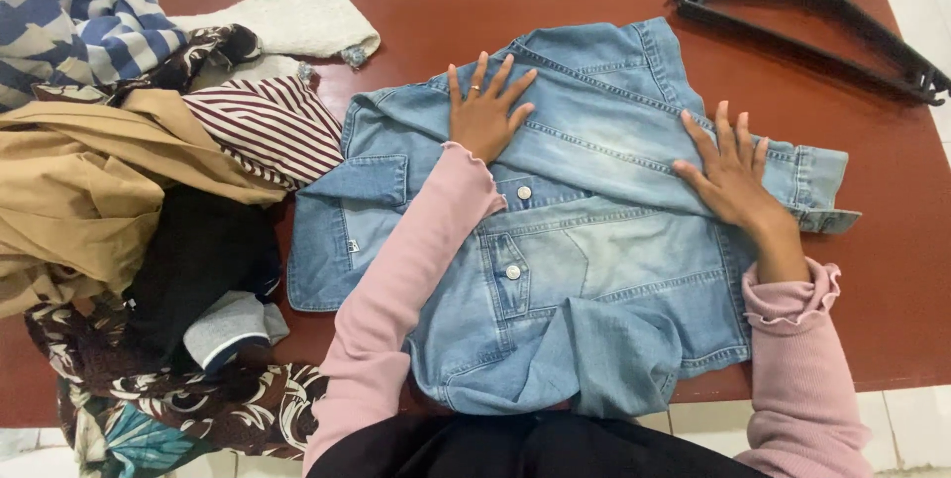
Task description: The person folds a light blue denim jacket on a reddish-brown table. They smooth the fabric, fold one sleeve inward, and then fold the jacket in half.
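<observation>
Nearest to me, the lower hem of the denim jacket (584,270) hangs a little over the front edge of the tabletop (892,270). The jacket lies flat in the middle of the red-brown tabletop, with one sleeve folded across its body. My right hand (735,179) rests on this folded sleeve near the cuff, fingers spread and flat, holding nothing. My left hand (485,113) presses the upper part of the jacket below the collar, also open with fingers spread; there is a ring on one finger. On my left side is a pile of clothes (129,230): a tan garment, a black one, a flowered fabric and a striped red and white piece just beside the jacket. Farther, a white knit cloth (302,20) lies near the back edge. In the far right corner is a black hanger (822,17), well apart from the jacket.
</observation>
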